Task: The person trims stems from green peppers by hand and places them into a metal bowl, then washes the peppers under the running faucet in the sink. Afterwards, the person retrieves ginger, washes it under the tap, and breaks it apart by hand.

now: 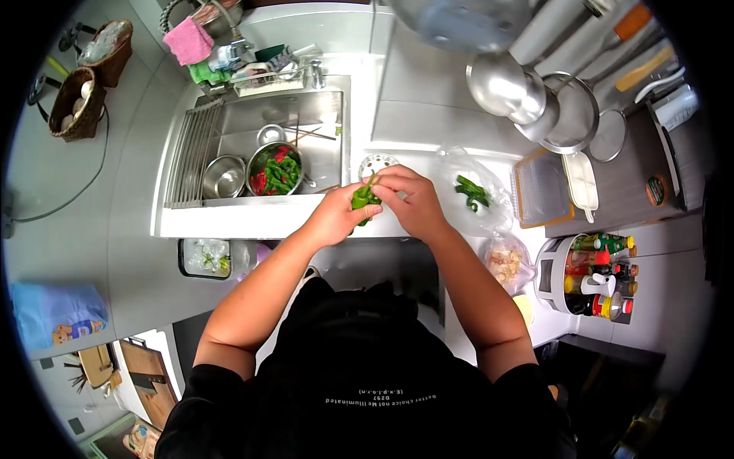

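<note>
At far left, two brown baskets hang on the wall, a blue bag lower down. Next, sink: slatted rack across its left end, small steel pot sitting inside, then larger pot beside it holding red and green peppers. Chopsticks lie near the larger pot. Mid-frame, above the counter's front edge, left hand is closed around a green pepper; right hand pinches at its stem end, fingertips narrow. Patterned round dish partly hidden behind the hands. Right of them, more green peppers with a clear plastic bag; can't tell whether in or on it. Then orange-rimmed container, bottle rack at far right.
</note>
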Demonstrator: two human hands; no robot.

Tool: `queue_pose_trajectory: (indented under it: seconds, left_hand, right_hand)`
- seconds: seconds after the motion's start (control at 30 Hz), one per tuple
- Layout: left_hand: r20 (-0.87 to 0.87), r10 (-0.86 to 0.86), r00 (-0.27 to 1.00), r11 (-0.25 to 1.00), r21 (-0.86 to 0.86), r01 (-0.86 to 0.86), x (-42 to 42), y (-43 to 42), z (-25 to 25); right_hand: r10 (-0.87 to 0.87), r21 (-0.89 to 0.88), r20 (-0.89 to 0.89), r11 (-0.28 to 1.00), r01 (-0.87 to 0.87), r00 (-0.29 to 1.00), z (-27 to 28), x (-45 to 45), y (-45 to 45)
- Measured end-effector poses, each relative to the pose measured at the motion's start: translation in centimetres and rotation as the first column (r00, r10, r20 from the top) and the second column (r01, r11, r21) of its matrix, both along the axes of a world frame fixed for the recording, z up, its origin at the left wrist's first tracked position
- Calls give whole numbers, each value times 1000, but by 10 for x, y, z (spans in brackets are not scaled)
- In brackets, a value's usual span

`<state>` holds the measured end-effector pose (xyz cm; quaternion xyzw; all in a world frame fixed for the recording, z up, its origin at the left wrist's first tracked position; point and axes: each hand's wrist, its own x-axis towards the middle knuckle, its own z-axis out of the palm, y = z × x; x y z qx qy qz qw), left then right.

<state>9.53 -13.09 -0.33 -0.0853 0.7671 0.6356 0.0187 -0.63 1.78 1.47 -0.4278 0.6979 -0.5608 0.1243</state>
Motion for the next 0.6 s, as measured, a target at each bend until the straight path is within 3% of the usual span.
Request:
queue_pose_trajectory:
  seconds: [0.13,0.27,0.3,0.37,0.43,0.5,0.6]
  left_hand:
    - [31,-23,999,995,-93,26,27,-53,11]
    - [13,-25,1000,949,-313,28,58,-102,4]
    - [10,-25,1000,926,-378,27,64,-113,4]
    - [-62,70,996,933,-349,-87,80,-132,-6]
    - [-108,170,980,913,-357,-197,96,-147,-14]
    - [-88,161,983,903,-389,-183,111,-163,-21]
    - [-60,132,989,893,-427,-145,131,-180,-35]
  right_hand:
    - [63,140,-279,990,-24,958,10,29,-55]
    - [144,245,-239,966,-83,960,19,58,-112]
    - [140,237,-189,967,-93,972,15,64,-127]
    - [134,224,-89,968,-112,987,4,74,-154]
    - [127,230,191,958,-170,973,-10,85,-176]
    - [145,204,495,939,-277,856,-29,89,-195]
    - [167,160,640,926,-343,750,-40,97,-216]
